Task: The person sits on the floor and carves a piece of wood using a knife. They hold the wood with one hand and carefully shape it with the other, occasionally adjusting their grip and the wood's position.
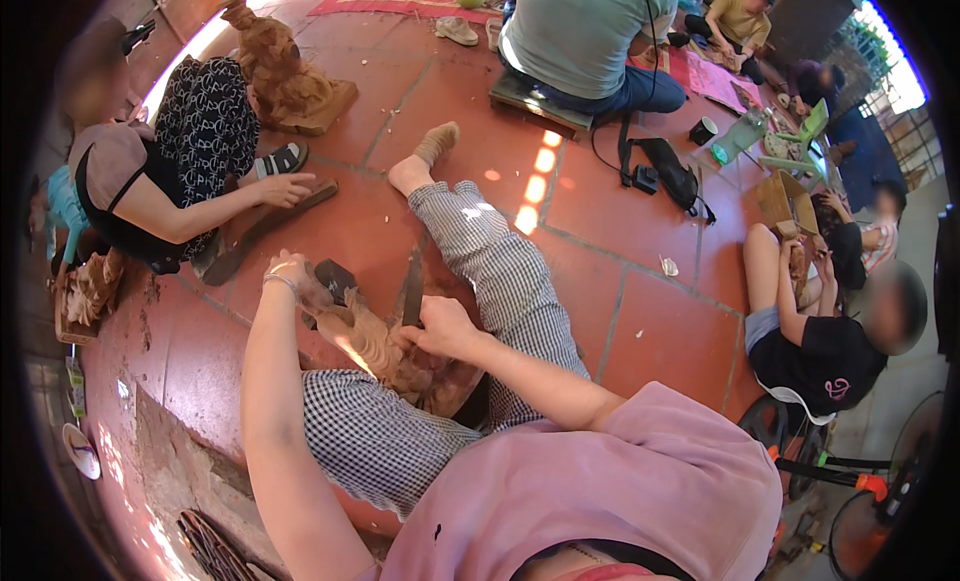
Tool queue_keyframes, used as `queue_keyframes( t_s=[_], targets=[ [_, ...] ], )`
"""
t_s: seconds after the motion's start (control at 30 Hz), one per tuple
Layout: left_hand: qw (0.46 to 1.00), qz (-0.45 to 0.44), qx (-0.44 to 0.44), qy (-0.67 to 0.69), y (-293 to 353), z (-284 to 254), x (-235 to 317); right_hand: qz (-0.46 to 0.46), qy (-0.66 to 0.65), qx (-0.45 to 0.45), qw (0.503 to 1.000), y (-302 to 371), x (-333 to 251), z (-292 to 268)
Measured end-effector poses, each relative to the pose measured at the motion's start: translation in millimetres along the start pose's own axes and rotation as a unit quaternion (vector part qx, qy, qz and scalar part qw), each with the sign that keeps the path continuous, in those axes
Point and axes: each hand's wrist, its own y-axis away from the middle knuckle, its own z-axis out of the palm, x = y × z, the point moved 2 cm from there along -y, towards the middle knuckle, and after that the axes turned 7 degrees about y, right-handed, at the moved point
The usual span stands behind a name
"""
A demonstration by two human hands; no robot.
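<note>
A brown carved wooden figure (372, 339) lies tilted between my legs, its lower end near my lap. My left hand (292, 279) is closed at its far left end, beside a dark grey flat piece (335, 279). Just how the fingers meet the wood is partly hidden. My right hand (447, 331) is closed against the figure's right side. From it rises a narrow dark strip (413, 293), pointing away from me; whether it is a blade or an abrasive strip cannot be made out.
On the left a person sits with a hand over a long dark wooden piece (265, 231). Beyond stands a larger wooden carving (275, 71). A black bag (672, 173) lies on red tiles at right. Another person works at far right near a cardboard box (785, 201).
</note>
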Motion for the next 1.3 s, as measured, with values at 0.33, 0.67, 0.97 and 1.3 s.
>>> queue_keyframes(
  t_s=[0.33, 0.67, 0.97, 1.3],
  targets=[
    [0.993, -0.002, -0.083, 0.080, -27, 20, -27, -0.032, -0.004, 0.039, 0.999, -1, 3, -1],
    [0.993, 0.013, -0.075, 0.085, -32, 31, -34, 0.014, -0.239, 0.046, 0.970, 4, 16, 5],
    [0.987, -0.025, -0.110, 0.114, -31, 37, -31, 0.031, -0.213, 0.077, 0.973, 21, 7, -13],
    [0.985, -0.011, -0.155, 0.069, 13, -15, -8, -0.057, 0.053, 0.086, 0.993, 12, -22, 8]
  ],
)
